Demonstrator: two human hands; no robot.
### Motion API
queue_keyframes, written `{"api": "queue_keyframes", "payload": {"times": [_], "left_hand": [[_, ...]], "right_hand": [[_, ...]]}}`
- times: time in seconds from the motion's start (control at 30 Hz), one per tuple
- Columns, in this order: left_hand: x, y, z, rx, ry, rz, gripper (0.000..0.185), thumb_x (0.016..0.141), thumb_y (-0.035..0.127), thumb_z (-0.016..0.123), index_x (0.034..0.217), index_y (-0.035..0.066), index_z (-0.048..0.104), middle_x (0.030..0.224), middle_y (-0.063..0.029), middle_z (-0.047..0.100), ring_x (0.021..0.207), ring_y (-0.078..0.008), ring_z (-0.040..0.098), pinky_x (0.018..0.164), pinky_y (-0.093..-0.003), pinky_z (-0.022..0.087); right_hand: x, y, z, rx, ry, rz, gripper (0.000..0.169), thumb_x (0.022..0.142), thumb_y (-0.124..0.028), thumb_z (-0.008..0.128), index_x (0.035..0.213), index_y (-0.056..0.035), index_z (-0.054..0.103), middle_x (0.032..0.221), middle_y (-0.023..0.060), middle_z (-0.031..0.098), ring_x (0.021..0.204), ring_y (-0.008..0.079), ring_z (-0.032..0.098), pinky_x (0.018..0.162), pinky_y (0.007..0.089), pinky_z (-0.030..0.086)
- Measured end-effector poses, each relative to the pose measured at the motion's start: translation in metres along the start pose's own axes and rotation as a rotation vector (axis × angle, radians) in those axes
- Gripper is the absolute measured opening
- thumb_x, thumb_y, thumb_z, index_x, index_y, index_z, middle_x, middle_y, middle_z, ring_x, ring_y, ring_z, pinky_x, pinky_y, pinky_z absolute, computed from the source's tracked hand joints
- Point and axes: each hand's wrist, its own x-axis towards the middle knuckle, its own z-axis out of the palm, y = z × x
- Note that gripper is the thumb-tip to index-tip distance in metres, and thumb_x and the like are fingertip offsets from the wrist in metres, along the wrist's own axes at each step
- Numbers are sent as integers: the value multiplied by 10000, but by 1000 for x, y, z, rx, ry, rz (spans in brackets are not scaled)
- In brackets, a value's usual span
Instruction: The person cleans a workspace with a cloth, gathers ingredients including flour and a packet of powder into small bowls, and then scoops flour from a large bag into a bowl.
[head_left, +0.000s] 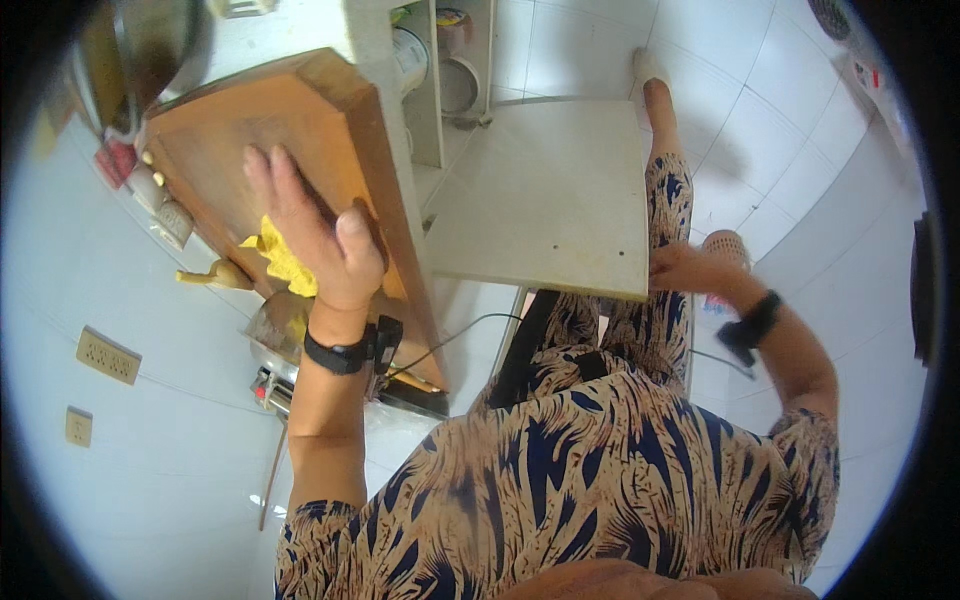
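My left hand rests over the brown wooden top of a low cabinet. Two of its fingers are stretched out, and the others are hidden. A crumpled yellow cloth sticks out from under the palm on the little-finger side. My right hand is at the outer edge of a white cabinet door, its fingertips partly hidden at that edge. The door stands swung out before my legs, with two small dark holes near its lower corner.
Inside the open cabinet are jars and a round container. A steel pot and a yellow curved object stand beyond my left arm. A perforated basket is on the tiled floor. Wall sockets are at left.
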Motion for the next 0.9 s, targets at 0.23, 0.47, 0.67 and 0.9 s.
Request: {"api": "queue_keyframes", "payload": {"times": [0.23, 0.47, 0.67, 0.9], "left_hand": [[2, 22, -15, -37, 57, -25, 803, 997, 539, 402, 1515, -69, 316, 1606, -290, 229, 1496, -425, 233, 1209, -487, 187], [-9, 36, -3, -13, 29, -9, 850, 958, 604, 441, 1527, -19, 337, 1598, -308, 237, 1486, -458, 238, 1197, -543, 170], [-23, 70, 26, 95, 37, -27, 903, 951, 671, 390, 1503, -43, 363, 1579, -339, 250, 1472, -484, 254, 1189, -555, 193], [-31, 90, 57, -31, 55, -40, 896, 817, 626, 635, 1450, 13, 473, 1562, -332, 290, 1423, -533, 283, 1118, -605, 271]], "right_hand": [[1, -46, -123, -159, 304, -116, 220, 1003, -189, 551, 941, 1, 643, 842, 82, 664, 800, 182, 644, 707, 349, 508], [190, -119, -71, -394, 400, -678, 316, 939, -181, 601, 1198, -1, 616, 1203, 207, 642, 1110, 353, 620, 977, 433, 498], [231, -134, -56, -396, 284, -735, 308, 939, -173, 595, 1197, -7, 619, 1208, 199, 641, 1116, 345, 618, 971, 431, 499], [200, -104, -89, -444, 289, -641, 300, 938, -164, 587, 1197, -15, 622, 1214, 190, 640, 1124, 337, 615, 965, 429, 500]]}}
